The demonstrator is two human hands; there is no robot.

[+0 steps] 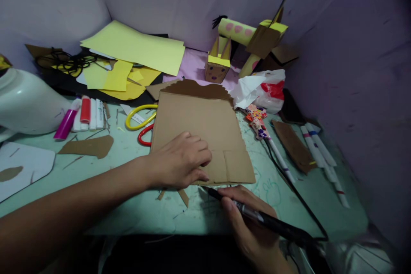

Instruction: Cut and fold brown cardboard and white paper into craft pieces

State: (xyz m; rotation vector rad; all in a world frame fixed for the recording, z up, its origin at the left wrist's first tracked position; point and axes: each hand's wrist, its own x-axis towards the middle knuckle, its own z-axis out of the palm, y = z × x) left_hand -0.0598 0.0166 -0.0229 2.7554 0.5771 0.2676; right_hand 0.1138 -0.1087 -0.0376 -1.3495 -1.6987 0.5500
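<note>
A flat piece of brown cardboard (195, 122) with a scalloped far edge lies in the middle of the table. My left hand (183, 158) presses on it with curled fingers, the thumb at its near edge. In my right hand (250, 222) is a black pen (244, 209), held in a writing grip. Its tip points at the cardboard's near edge, close to my left thumb; whether it touches cannot be made out. Yellow and red scissor handles (141, 116) stick out from under the cardboard's left side. Narrow cardboard strips (183, 198) lie in front of my left hand.
Markers (85, 110) and a white bottle (28, 102) stand left. Yellow paper sheets (135, 47) lie at the back, near a cardboard animal head (217, 68) and a spotted figure (237, 30). To the right are a plastic bag (271, 90), a black cable (297, 192) and white markers (324, 158).
</note>
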